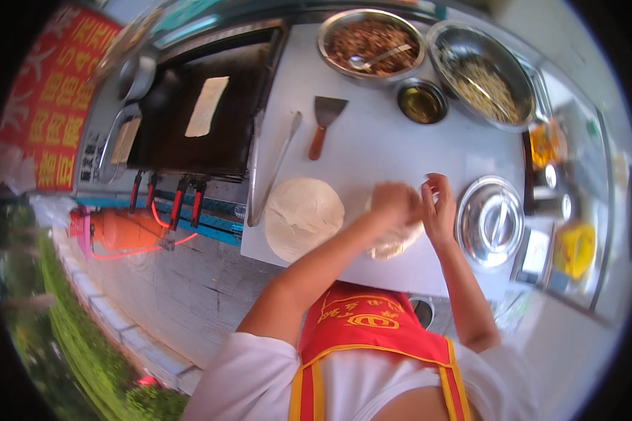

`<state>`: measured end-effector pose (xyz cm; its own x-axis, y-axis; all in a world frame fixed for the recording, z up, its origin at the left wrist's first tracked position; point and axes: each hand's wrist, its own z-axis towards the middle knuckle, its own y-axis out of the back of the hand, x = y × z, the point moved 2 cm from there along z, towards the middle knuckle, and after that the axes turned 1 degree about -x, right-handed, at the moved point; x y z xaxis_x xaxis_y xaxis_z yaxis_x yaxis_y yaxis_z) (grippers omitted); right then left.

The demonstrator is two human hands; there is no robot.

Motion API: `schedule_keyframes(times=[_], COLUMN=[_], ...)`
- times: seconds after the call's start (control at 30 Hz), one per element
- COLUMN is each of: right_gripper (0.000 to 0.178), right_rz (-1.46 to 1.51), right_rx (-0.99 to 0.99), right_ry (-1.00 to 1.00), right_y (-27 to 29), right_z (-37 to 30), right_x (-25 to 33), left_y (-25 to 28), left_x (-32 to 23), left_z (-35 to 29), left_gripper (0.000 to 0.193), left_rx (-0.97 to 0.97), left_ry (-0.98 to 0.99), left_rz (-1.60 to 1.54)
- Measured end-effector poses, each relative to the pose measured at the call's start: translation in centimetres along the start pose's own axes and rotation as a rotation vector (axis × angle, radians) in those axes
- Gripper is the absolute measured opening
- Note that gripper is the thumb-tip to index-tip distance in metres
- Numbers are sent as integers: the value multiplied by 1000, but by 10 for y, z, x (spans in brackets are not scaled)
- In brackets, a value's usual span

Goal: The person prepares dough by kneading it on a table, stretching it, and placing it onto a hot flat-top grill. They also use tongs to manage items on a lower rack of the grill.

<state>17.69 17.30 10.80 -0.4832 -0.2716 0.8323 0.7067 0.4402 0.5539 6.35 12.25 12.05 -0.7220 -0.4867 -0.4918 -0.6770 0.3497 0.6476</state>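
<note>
My left hand (395, 203) presses down on a lump of white dough (395, 242) lying on the white worktop (393, 144). My right hand (439, 207) pinches the same lump at its right side. A flattened round of dough (303, 216) lies on the worktop just left of my hands, near the counter's edge. Most of the lump under my hands is hidden.
A black griddle (211, 112) with a rectangular flatbread (206, 105) stands at the left. Tongs (274, 172) and a scraper (324, 123) lie on the worktop. Bowls of minced filling (371, 43), shredded filling (486, 84) and oil (421, 102) stand behind; a steel lid (490, 221) sits right.
</note>
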Motion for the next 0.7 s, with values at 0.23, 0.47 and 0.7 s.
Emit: schedule_keyframes(times=[0.23,0.47,0.7], right_gripper=[56,43,30], right_rz=[-346,-279,-358], right_rx=[-91,-115,-37], right_ry=[373,351,151], right_y=[-57,-73,-70], right_z=[-88,17,77], right_x=[-26,-38,-56], left_y=[-105,-55,-33], left_x=[57,70,56], left_z=[-59,29,89], left_gripper=[39,37,32], left_rx=[-961,-931,-683], left_ry=[-431,-228,163], left_rz=[-83,-38,-15])
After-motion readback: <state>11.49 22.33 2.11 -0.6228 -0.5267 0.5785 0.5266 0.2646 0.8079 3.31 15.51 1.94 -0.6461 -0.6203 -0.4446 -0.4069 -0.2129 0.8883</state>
